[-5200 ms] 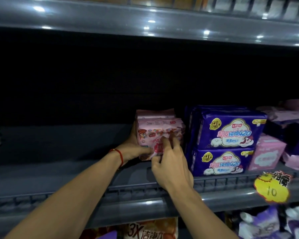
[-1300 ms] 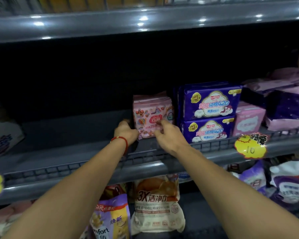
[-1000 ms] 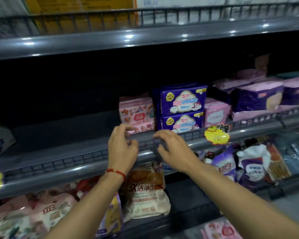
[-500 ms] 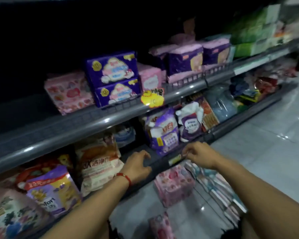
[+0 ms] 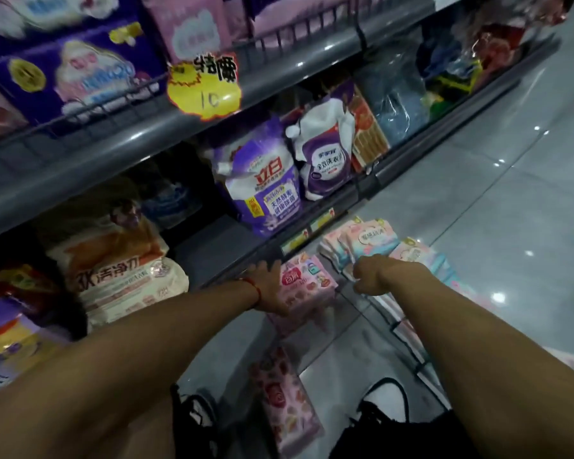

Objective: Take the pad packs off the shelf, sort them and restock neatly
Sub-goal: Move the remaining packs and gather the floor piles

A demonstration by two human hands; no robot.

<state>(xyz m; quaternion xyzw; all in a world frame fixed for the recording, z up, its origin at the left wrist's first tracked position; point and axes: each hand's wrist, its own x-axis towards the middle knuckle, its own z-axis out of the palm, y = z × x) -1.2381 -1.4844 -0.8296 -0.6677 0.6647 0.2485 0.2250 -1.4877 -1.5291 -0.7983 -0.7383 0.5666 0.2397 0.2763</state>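
1. Spanning the upper left of the frame, the shelf point(image 5: 120, 150) already carries restocked purple pad packs point(image 5: 77, 71) behind its wire rail; a yellow price tag point(image 5: 204, 86) hangs at upper centre.
2. Below it the lower shelf point(image 5: 312, 226) holds detergent bags point(image 5: 262, 180), not part of the job.
3. Floor point(image 5: 494, 210), right half: pastel pad packs point(image 5: 368, 240) lie in a row at centre right, running down toward the lower right.
4. Pink pad pack point(image 5: 307, 286) sits on the floor at centre, just left of that row; another pink pack point(image 5: 285, 399) lies at lower centre.
5. Left hand point(image 5: 269, 286) lies flat along the pink pad pack's left side, fingers straight, touching, not gripping.
6. Right hand point(image 5: 368, 276) reaches between that pack and the pastel row, fingers bent; whether it grips anything, cannot tell.
7. Likely step: pick up the pink pack. Best done by squeezing it from both sides, lifting level and keeping the print facing out so it matches the shelf fronts.
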